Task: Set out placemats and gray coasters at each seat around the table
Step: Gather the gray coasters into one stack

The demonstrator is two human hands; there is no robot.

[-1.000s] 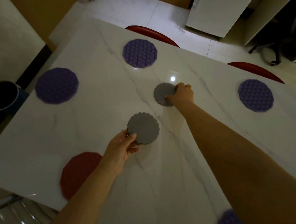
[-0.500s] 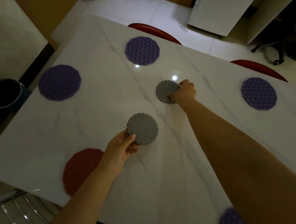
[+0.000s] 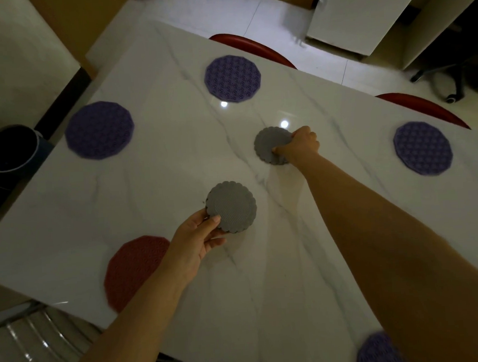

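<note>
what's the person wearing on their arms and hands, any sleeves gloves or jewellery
Nothing visible. The left hand and right hand are bare: no gloves, rings or watch. Both forearms are uncovered up to the frame edge, with no sleeve in view.

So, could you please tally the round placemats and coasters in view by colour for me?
Purple round patterned placemats: 4, one cut off at the bottom edge
Red round patterned placemat: 1
Gray scalloped coasters: 2, one in each hand
Total: 7
</note>
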